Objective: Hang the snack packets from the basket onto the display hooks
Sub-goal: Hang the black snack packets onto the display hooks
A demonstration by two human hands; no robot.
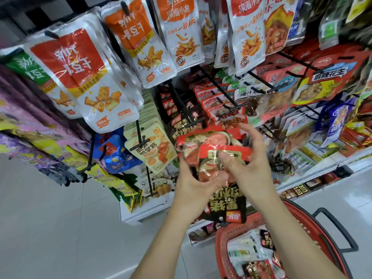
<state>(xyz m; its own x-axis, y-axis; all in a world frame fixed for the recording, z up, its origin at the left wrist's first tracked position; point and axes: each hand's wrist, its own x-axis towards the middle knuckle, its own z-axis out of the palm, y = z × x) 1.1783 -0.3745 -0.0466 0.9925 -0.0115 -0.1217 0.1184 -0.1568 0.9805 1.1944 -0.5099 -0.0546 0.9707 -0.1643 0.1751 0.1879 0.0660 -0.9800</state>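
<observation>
Red packet (211, 150) held before hooks (218, 86) crowded with snacks (153, 146).

Shop aisle: hook-hung snack packets (84, 77), basket (314, 224).

Only the person's two arms show up, entering from the near edge. The left forearm (167, 234) and right forearm (291, 234) are both bare for their whole visible length, from the bottom of the frame up to the wrists. Both are pretty slim and taper toward the wrist. The left hand (192, 184) and right hand (249, 168) are bare too, with longish, slender fingers. The right hand's fingertips (255, 137) are smeared with blur, so nail detail is anyone's guess.
</observation>
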